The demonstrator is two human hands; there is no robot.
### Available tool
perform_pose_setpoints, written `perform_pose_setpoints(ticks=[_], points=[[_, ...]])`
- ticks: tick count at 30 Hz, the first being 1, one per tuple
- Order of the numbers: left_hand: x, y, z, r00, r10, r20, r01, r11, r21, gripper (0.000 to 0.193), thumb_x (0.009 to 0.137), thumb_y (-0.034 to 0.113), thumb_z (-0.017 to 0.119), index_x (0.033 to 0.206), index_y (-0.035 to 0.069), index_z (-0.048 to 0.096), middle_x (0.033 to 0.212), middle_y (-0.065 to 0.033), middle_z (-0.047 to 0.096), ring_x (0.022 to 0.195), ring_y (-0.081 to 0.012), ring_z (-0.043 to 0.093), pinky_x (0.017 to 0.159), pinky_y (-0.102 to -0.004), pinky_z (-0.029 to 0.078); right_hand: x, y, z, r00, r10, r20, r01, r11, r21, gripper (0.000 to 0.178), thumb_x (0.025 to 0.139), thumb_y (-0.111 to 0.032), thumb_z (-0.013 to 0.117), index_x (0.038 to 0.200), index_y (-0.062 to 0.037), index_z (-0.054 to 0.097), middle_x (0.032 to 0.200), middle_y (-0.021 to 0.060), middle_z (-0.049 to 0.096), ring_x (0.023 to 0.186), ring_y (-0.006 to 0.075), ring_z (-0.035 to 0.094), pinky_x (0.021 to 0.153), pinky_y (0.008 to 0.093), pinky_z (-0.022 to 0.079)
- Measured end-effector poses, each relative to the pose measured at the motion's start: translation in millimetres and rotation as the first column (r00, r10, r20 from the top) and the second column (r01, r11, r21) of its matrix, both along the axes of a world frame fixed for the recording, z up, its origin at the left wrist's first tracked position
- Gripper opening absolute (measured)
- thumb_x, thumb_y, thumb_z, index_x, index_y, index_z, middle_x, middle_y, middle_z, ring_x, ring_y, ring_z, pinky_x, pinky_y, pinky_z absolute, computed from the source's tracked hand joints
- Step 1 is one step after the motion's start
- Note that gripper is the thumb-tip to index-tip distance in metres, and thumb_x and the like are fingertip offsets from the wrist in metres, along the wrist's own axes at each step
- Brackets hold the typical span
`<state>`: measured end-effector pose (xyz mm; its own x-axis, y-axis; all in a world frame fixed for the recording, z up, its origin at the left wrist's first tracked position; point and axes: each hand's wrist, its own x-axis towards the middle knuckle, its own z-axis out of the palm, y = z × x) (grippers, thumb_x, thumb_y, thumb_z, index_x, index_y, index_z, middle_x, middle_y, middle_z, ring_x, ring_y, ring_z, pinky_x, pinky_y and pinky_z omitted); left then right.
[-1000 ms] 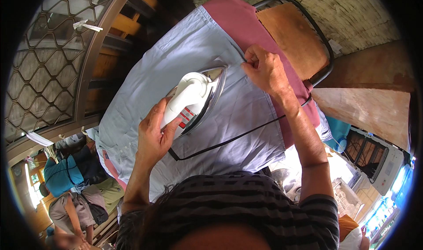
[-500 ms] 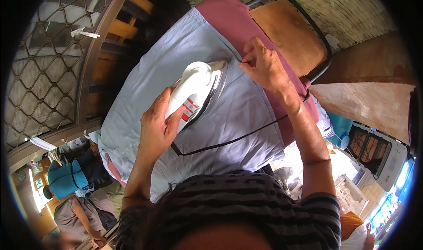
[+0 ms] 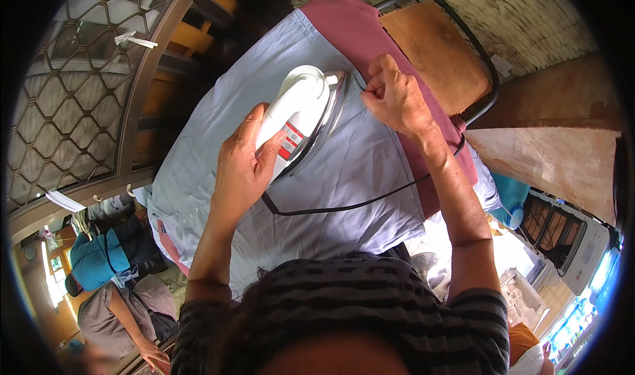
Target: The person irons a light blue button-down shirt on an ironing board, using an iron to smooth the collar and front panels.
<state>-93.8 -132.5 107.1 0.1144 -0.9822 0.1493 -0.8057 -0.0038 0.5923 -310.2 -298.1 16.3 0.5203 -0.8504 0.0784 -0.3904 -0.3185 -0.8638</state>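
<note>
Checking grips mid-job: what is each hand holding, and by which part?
The left hand holds the white iron by its handle. The right hand appears to pinch the light blue garment at its edge.

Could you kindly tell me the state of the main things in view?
Iron, soleplate down on cloth, heat not visible
Black cord, bent, trailing across cloth
Light-blue cloth, spread, partly wrinkled
Maroon cover, partly hidden
Left hand, gripping iron
Right hand, pinching cloth

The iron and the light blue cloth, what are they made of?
Iron: the handle looks like smooth plastic, white with a soft shine; the base gleams like polished metal. Light blue cloth: matte fabric, maybe cotton, because it creases and drapes.
</note>
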Motion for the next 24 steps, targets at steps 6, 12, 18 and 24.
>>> perform_pose_setpoints(ticks=[6,12,18,24], points=[[-3,10,-2,0.999,0.043,-0.001,-0.043,0.998,-0.038,0.039,0.098,0.019,0.063,0.126,-0.006,0.053,0.095,-0.024,0.065,0.081,-0.0352,0.067,0.071,-0.0385,0.052,3,1,-2,1.0,0.005,-0.031,-0.006,1.0,-0.027,0.034,0.079,-0.002,0.067,0.106,-0.0009,0.046,0.08,0.0162,0.071,0.076,0.0319,0.072,0.071,0.0382,0.057],[-6,18,-1,0.993,0.071,-0.095,-0.074,0.997,-0.02,0.036,0.097,0.018,0.065,0.124,-0.005,0.056,0.092,-0.0191,0.066,0.08,-0.0215,0.065,0.073,-0.0313,0.051,2,-10,-4,0.996,0.06,-0.065,-0.063,0.997,-0.054,0.037,0.078,-0.005,0.069,0.108,-0.0014,0.046,0.081,0.0163,0.071,0.078,0.0313,0.072,0.072,0.037,0.057],[-1,33,-4,0.996,0.02,-0.083,-0.024,0.999,-0.049,0.039,0.096,0.018,0.066,0.125,-0.006,0.057,0.098,-0.0191,0.067,0.084,-0.022,0.066,0.076,-0.0325,0.052,-4,-24,0,0.982,0.143,-0.12,-0.151,0.987,-0.059,0.038,0.08,-0.005,0.068,0.113,-0.0018,0.049,0.081,0.0132,0.072,0.079,0.0266,0.073,0.074,0.0355,0.056],[-4,36,2,0.999,-0.048,-0.013,0.048,0.998,-0.034,0.039,0.095,0.017,0.067,0.124,-0.006,0.057,0.101,-0.0228,0.067,0.086,-0.0296,0.069,0.075,-0.0361,0.053,0,-21,4,0.973,0.178,-0.146,-0.18,0.984,-0.002,0.033,0.083,-0.002,0.06,0.115,-0.0041,0.05,0.082,0.0152,0.071,0.083,0.032,0.072,0.079,0.0387,0.055]])
